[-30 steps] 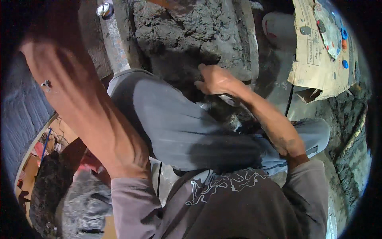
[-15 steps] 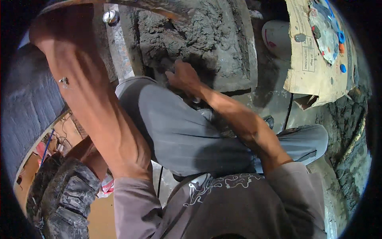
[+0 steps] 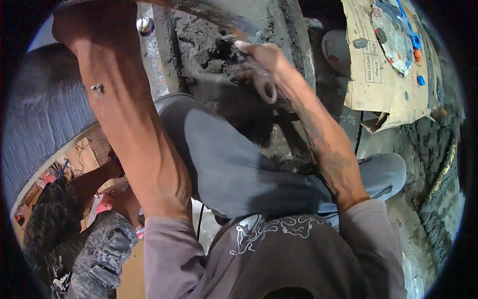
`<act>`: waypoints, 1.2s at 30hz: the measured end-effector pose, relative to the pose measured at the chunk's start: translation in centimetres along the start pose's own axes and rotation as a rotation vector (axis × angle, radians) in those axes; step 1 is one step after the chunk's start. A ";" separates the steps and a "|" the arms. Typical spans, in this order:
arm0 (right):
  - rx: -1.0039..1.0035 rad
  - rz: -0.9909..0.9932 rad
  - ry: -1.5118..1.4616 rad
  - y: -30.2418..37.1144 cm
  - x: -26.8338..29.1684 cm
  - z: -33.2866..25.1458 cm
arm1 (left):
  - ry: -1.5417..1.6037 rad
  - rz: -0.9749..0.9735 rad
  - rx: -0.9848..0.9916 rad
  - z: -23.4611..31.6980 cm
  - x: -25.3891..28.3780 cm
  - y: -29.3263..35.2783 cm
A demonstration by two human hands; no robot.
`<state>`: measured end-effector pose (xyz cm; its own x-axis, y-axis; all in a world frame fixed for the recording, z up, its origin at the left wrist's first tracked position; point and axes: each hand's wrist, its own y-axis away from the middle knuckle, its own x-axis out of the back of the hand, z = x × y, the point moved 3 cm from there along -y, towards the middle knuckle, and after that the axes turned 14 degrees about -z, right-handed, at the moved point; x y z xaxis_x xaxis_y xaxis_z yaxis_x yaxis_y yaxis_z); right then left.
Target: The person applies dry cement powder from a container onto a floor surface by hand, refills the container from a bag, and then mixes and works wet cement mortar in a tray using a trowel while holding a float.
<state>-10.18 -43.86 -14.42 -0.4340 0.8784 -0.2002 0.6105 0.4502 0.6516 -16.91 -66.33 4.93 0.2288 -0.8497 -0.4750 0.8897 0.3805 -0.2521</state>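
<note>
My right hand (image 3: pixel 264 56) is closed around a short hand tool (image 3: pixel 264 85) with a hollow, tube-like end pointing back toward me. Motion blur hides the tool's far end. Beneath it spreads a lumpy bed of wet grey mortar or clay (image 3: pixel 196 42) with a straight side edge. Beside my thumb, a dark curved band (image 3: pixel 199 14) runs across the top; what it is I cannot tell. My left forearm (image 3: pixel 124 109) rises to the upper left into shadow, its hand not visible.
On the right stand a cardboard sheet (image 3: pixel 366 94) with blue and orange caps on a plastic bag, and a white rounded container (image 3: pixel 336 52). A dark curved drum-like body (image 3: pixel 40 119) fills the left. Dusty dark clothing (image 3: pixel 102 249), seemingly another person's, lies lower left.
My right hand has lifted from low over the mortar and swung up and right, exposing the tool's hollow end. The dusty clothing at lower left has shifted.
</note>
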 end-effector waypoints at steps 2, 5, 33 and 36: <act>-0.041 -0.012 -0.141 3.7 -0.1 -2.7 | -0.018 -0.005 -0.001 0.2 0.2 -0.1; -0.006 -0.074 -0.154 6.2 0.7 -5.7 | -0.028 -0.010 0.003 0.4 -0.5 -0.8; -0.341 -0.123 0.861 8.6 2.1 -3.1 | 0.063 -0.059 0.042 -3.4 -2.3 -2.6; -0.278 -0.058 0.741 7.4 0.8 -8.7 | 0.071 -0.057 0.033 -3.2 -2.7 -3.1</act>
<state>-11.82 -41.26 -3.37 -0.8477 0.4751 0.2361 0.4279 0.3490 0.8337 -21.51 -63.99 4.31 0.1502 -0.8411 -0.5196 0.9134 0.3192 -0.2527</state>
